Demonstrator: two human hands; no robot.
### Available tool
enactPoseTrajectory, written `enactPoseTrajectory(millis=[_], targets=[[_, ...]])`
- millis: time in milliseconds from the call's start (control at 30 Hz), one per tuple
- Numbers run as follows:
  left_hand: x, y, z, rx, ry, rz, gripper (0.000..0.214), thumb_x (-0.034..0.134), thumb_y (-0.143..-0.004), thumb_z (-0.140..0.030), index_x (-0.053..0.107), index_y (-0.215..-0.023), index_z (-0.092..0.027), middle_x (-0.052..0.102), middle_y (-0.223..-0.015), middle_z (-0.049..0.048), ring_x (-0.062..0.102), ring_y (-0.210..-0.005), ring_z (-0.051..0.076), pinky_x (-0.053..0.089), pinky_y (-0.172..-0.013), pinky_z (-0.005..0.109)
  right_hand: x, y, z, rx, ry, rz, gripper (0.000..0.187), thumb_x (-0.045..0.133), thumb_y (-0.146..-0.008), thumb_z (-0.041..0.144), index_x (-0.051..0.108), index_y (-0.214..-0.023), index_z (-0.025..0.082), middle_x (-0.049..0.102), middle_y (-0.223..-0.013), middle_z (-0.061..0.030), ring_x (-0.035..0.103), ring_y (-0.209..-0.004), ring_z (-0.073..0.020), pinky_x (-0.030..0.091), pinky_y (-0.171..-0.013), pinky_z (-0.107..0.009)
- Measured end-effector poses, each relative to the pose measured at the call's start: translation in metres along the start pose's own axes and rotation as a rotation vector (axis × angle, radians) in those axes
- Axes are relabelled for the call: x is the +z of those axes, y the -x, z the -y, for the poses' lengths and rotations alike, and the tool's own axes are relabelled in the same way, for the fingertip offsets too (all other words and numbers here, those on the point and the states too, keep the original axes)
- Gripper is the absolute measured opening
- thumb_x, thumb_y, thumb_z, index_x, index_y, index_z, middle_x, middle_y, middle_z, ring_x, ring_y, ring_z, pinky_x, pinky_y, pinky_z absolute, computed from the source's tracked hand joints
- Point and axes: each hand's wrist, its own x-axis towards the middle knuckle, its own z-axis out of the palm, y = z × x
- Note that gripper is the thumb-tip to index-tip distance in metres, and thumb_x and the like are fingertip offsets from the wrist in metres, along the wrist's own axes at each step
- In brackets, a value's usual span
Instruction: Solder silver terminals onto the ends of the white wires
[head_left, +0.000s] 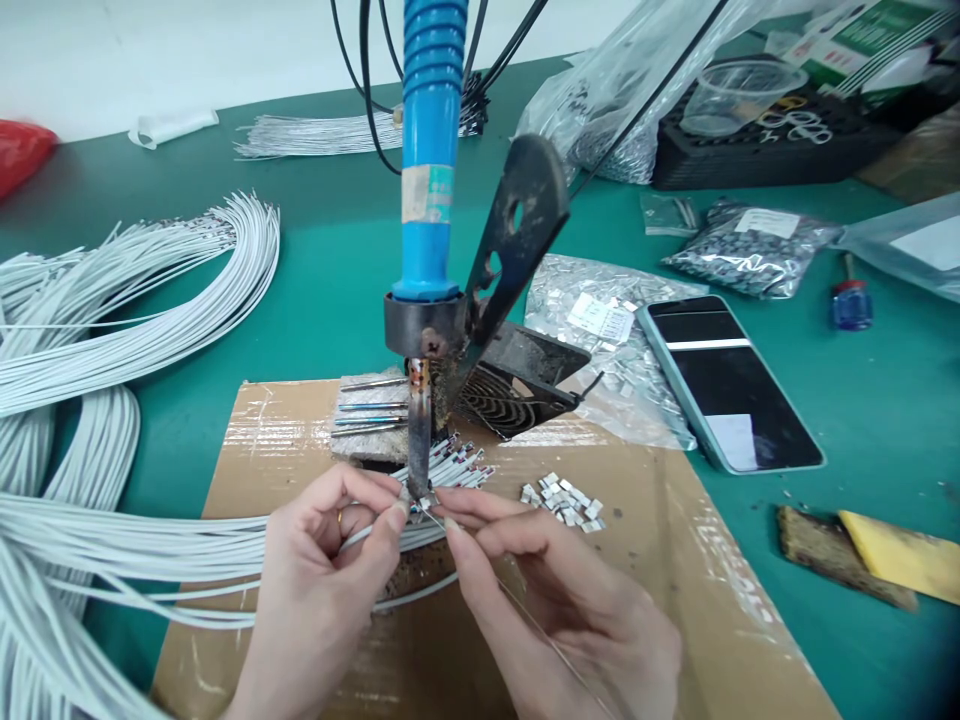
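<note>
A blue-handled soldering iron (427, 130) hangs upright in a black metal stand, its dark tip (418, 450) pointing down. Just left of the tip, my left hand (322, 560) pinches the end of a white cable (356, 538) between thumb and fingers. My right hand (562, 595) is closed on a thin solder wire (536, 625), whose upper end reaches the tip. A small shiny metal piece (426, 503) sits under the tip between my fingertips; which fingers touch it I cannot tell. Behind my hands lie the ends of bundled white cables (457, 468).
Small metal pieces (562, 503) are piled on the cardboard (675, 620). A black fan (502, 395) stands behind the iron. Cable bundles (135, 350) fill the left. To the right are a phone (739, 385), a screwdriver (852, 303), a yellow sponge (904, 555) and plastic bags (757, 255).
</note>
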Motion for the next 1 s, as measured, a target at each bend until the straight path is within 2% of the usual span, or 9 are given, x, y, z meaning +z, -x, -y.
enactPoseTrajectory(millis=[233,367,633,800,1000], targets=[[-0.011,-0.007,0.005,0.037,-0.062,0.145,0.017,0.078,-0.085,-0.012,0.073,-0.070,-0.018,0.076,-0.085,0.0018,0.072,-0.069,0.012,0.055,-0.063,0.015,0.000,0.000,-0.002,-0.013,0.005,-0.004,0.019,0.076,-0.087,0.015,0.070,-0.072,0.024,0.086,-0.099,-0.0033,0.082,-0.088,-0.0186,0.062,-0.083,-0.024],[-0.015,-0.007,0.007,0.073,-0.113,0.168,0.017,0.076,-0.089,-0.014,0.073,-0.073,-0.019,0.077,-0.088,0.0013,0.071,-0.067,0.010,0.055,-0.062,0.015,-0.001,0.000,-0.002,-0.036,0.019,-0.005,0.019,0.077,-0.087,0.014,0.070,-0.073,0.025,0.086,-0.098,-0.0026,0.082,-0.085,-0.0187,0.062,-0.081,-0.025],[-0.014,-0.003,0.005,0.117,-0.193,0.155,0.017,0.074,-0.089,-0.012,0.073,-0.074,-0.020,0.079,-0.089,0.0024,0.072,-0.067,0.010,0.056,-0.062,0.014,0.001,0.000,-0.001,-0.091,0.062,-0.029,0.021,0.077,-0.086,0.013,0.070,-0.072,0.027,0.086,-0.095,0.0031,0.081,-0.078,-0.0149,0.060,-0.078,-0.022],[-0.010,-0.001,0.004,0.119,-0.161,0.064,0.016,0.077,-0.085,-0.011,0.073,-0.072,-0.019,0.077,-0.086,0.0010,0.069,-0.062,0.009,0.053,-0.058,0.013,0.002,0.000,-0.001,-0.143,0.104,-0.049,0.022,0.078,-0.087,0.013,0.070,-0.074,0.028,0.086,-0.093,0.0058,0.080,-0.075,-0.0128,0.060,-0.077,-0.020],[-0.013,-0.002,0.007,0.156,-0.186,0.103,0.016,0.075,-0.087,-0.011,0.074,-0.074,-0.020,0.080,-0.089,0.0027,0.074,-0.070,0.011,0.057,-0.064,0.014,0.001,0.001,-0.006,-0.200,0.088,-0.009,0.022,0.076,-0.088,0.008,0.071,-0.079,0.028,0.086,-0.097,0.0061,0.080,-0.078,-0.0109,0.061,-0.078,-0.017]])
